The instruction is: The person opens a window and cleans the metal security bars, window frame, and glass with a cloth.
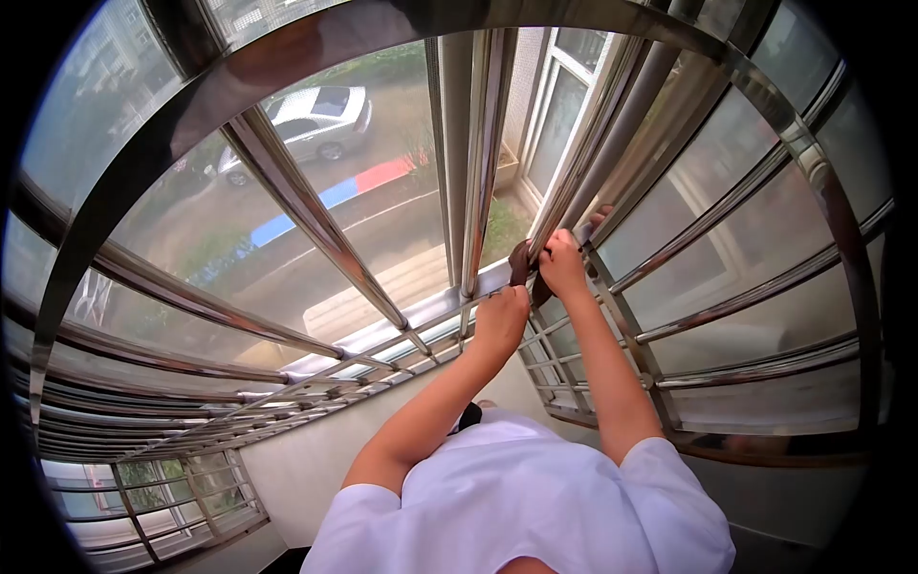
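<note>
A dark brown cloth (519, 260) is looped around an upright metal bar (559, 206) at the corner of the window grille. My left hand (502, 319) is closed on one end of it, low and to the left of the bar. Higher up and to the right, my right hand (562, 265) has its fingers closed on the cloth close against the bar. Part of the cloth hangs between the two hands. Its far side, behind the bar, is hidden.
Shiny metal bars (316, 225) surround me, joined by a curved metal band (382, 33) overhead. A horizontal rail (382, 349) runs low on the left. Window glass (736, 201) reflects on the right. Outside, a white car (311, 124) stands below.
</note>
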The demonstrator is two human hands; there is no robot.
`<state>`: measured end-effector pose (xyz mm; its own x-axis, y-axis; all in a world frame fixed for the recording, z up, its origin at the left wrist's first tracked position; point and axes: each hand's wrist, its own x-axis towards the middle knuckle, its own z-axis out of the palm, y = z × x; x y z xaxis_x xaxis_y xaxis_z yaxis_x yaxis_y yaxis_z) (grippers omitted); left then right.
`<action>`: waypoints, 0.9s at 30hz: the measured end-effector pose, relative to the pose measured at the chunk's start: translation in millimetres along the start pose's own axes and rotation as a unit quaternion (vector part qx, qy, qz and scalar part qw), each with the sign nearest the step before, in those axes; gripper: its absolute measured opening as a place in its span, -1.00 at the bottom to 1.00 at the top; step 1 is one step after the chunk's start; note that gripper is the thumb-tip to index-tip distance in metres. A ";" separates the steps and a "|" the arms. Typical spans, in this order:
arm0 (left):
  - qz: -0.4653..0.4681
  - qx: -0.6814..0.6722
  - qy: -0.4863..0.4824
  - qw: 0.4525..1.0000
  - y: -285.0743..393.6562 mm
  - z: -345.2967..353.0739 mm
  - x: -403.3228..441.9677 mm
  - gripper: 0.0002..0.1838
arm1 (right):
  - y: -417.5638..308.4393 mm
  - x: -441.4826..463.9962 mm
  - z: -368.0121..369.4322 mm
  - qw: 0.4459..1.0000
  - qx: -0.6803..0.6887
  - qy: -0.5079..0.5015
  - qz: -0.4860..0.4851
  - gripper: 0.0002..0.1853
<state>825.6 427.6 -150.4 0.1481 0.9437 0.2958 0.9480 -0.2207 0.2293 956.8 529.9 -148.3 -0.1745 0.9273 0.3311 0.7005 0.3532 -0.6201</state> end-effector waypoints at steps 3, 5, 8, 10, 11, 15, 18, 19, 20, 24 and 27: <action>0.006 -0.008 0.002 1.000 -6.5 -1.2 1.7 -0.95 | -0.5 -10.5 -2.7 1.000 0.010 -0.002 0.002 -0.75; 0.002 -0.012 0.002 1.000 -4.8 -4.5 3.3 -0.95 | -1.9 -28.9 -11.5 1.000 0.023 0.019 -0.003 -0.74; 0.008 -0.028 -0.068 0.997 -1.3 -15.9 -8.1 -0.89 | 3.9 -72.2 -30.6 0.999 0.023 -0.012 0.042 -0.71; 0.070 -0.071 -0.159 0.982 -0.8 -11.1 -24.4 -0.84 | 29.9 -105.2 -26.3 0.998 0.060 -0.011 0.034 -0.75; 0.077 -0.060 -0.216 0.971 -1.0 -4.8 -28.1 -0.76 | 43.3 -117.0 -17.8 0.980 0.164 -0.002 0.116 -0.76; 0.116 -0.056 -0.284 0.950 -0.9 -9.0 -28.9 -0.68 | 29.1 -113.3 -5.0 0.848 0.461 0.150 0.217 -0.73; 0.102 -0.046 -0.259 0.959 1.5 -11.9 -27.9 -0.64 | 5.8 -90.1 5.6 0.914 0.340 0.184 0.125 -0.66; 0.105 -0.055 -0.248 0.961 -0.9 -13.4 -28.0 -0.64 | 0.1 -84.2 8.9 0.944 0.279 0.134 0.112 -0.64; 0.108 -0.063 -0.237 0.964 -3.1 -15.5 -28.0 -0.63 | -6.3 -80.8 12.4 0.968 0.217 0.081 0.099 -0.61; 0.103 -0.053 -0.300 0.947 -7.8 -29.7 -22.4 -0.72 | -15.6 -83.4 23.2 0.986 0.127 0.093 0.058 -0.59; 0.065 -0.059 -0.259 0.962 -5.2 -32.8 -17.3 -0.81 | -7.5 -90.9 1.9 0.992 0.125 -0.005 0.002 -0.65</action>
<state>808.9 404.3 -126.3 0.4124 0.8957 -0.1662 0.8781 -0.3423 0.3342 966.1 443.2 -175.1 -0.1800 0.9299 0.3208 0.5088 0.3672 -0.7787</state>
